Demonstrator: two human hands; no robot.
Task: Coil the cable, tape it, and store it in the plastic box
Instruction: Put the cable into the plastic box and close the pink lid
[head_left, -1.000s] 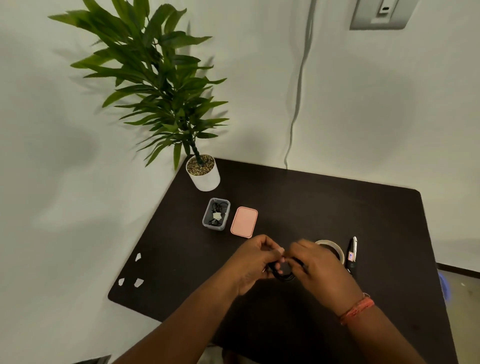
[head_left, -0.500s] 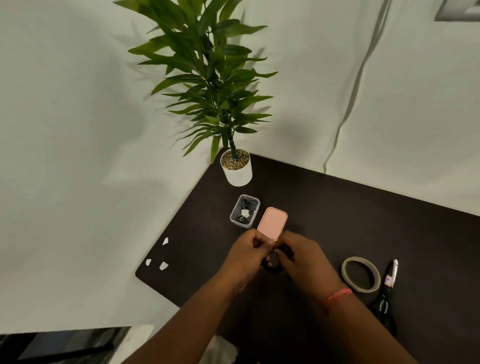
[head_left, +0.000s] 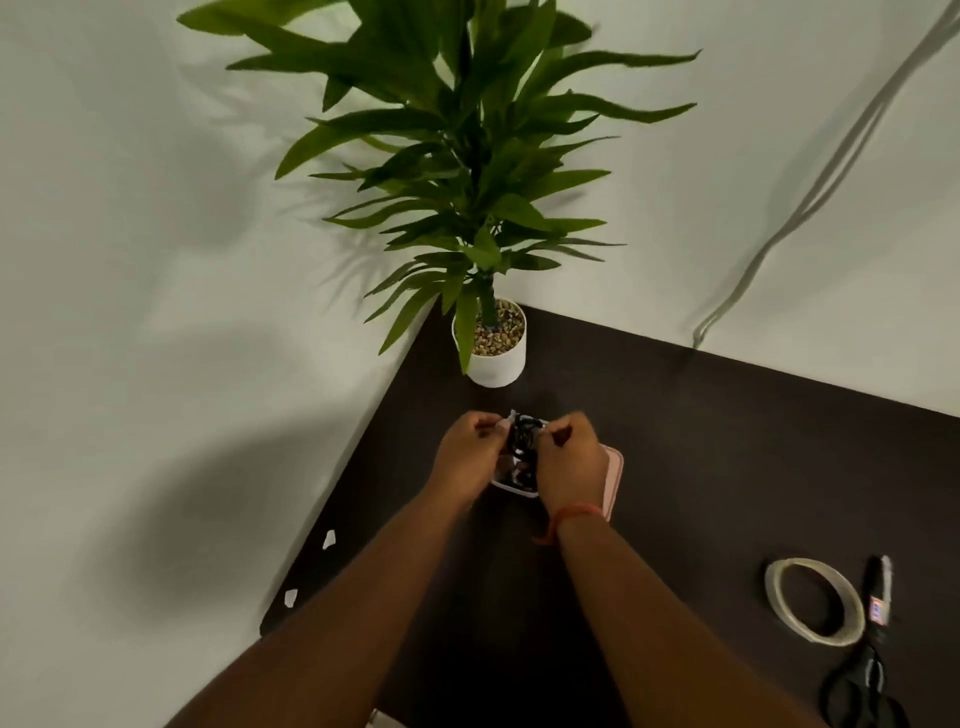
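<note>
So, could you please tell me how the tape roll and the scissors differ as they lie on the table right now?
The tape roll is a pale, open ring lying flat; the scissors are dark and long, with black handle loops nearest the camera. The tape roll sits left of the scissors, closer to the person's arms; the scissors lie nearer the right edge of the picture. Both rest untouched on the dark table, while both hands work at the plastic box.

Both hands over plastic box (head_left: 511, 484), just in front of plant pot (head_left: 496, 358). Left hand (head_left: 467, 454) and right hand (head_left: 569, 462) pinch coiled black cable (head_left: 523, 439) between them (tape scrap at its top). Pink lid (head_left: 613, 480) right of box. Tape roll (head_left: 813, 600) and scissors (head_left: 870, 654) far right of pot.
</note>
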